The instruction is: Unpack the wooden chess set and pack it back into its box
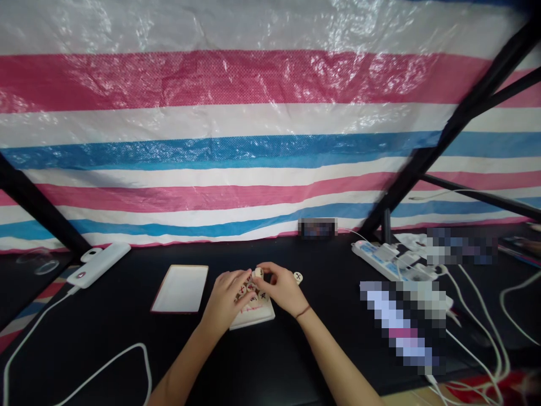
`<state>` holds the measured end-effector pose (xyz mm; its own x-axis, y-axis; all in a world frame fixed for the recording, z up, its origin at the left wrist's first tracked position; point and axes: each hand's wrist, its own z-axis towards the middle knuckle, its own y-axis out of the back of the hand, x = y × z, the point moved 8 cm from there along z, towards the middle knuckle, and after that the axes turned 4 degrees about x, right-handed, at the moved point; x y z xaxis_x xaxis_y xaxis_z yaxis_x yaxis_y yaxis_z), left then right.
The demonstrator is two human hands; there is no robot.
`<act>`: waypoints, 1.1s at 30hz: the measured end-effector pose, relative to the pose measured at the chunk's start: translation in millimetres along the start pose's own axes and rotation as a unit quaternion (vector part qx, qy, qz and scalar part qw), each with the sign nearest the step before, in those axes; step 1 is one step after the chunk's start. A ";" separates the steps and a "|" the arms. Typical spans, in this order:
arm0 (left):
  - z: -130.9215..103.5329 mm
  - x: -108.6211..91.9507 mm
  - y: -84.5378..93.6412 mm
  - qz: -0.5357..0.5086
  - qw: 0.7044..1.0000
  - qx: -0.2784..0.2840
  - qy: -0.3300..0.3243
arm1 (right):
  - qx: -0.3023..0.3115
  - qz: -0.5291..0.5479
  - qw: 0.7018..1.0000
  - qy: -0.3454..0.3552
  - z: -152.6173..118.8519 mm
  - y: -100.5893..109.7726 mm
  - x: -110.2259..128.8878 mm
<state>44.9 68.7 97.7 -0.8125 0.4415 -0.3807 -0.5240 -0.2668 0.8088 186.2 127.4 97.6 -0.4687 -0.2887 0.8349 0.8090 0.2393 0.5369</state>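
Several round cream pieces with dark and red marks lie in a white box at the centre of the black table. My left hand rests over the left side of the box, its fingers apart and touching the pieces. With thumb and index finger, my right hand grips a round piece at the far edge of the box. One more round piece lies on the table just right of my right hand.
An open white lid or tray lies left of the box. A white power bank with a cable is at far left. On the right are a power strip, a blurred device and white cables. Striped sheeting hangs behind.
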 end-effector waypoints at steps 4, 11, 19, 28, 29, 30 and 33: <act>-6.1 4.1 10.0 -0.063 0.998 -0.004 0.025 | 0.037 0.183 0.982 -0.042 -5.4 -30.1 -1.7; -24.1 13.0 22.2 -0.074 0.996 -0.041 0.032 | 0.096 0.280 0.953 -0.067 -13.3 -64.9 -1.8; -52.8 8.3 18.4 -0.033 0.999 -0.005 0.010 | 0.024 0.311 0.944 -0.108 -17.2 -42.4 -19.8; -59.8 2.8 4.8 0.061 0.996 0.056 -0.034 | 0.035 0.271 0.957 -0.097 -28.1 -38.7 -20.1; -59.9 3.0 4.3 0.067 0.995 0.060 -0.033 | 0.043 0.258 0.960 -0.098 -29.6 -39.4 -19.9; -60.2 2.9 3.7 0.074 0.995 0.063 -0.034 | 0.051 0.240 0.965 -0.096 -31.2 -40.1 -19.2; -61.6 2.1 2.0 0.087 0.993 0.068 -0.041 | 0.070 0.156 0.983 -0.065 -37.6 -41.0 -9.9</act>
<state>26.4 16.3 71.0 -0.8611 0.4685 -0.1978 -0.3342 -0.2281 0.9145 171.0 85.6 62.8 -0.2540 -0.0624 0.9652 0.8680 0.4256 0.2559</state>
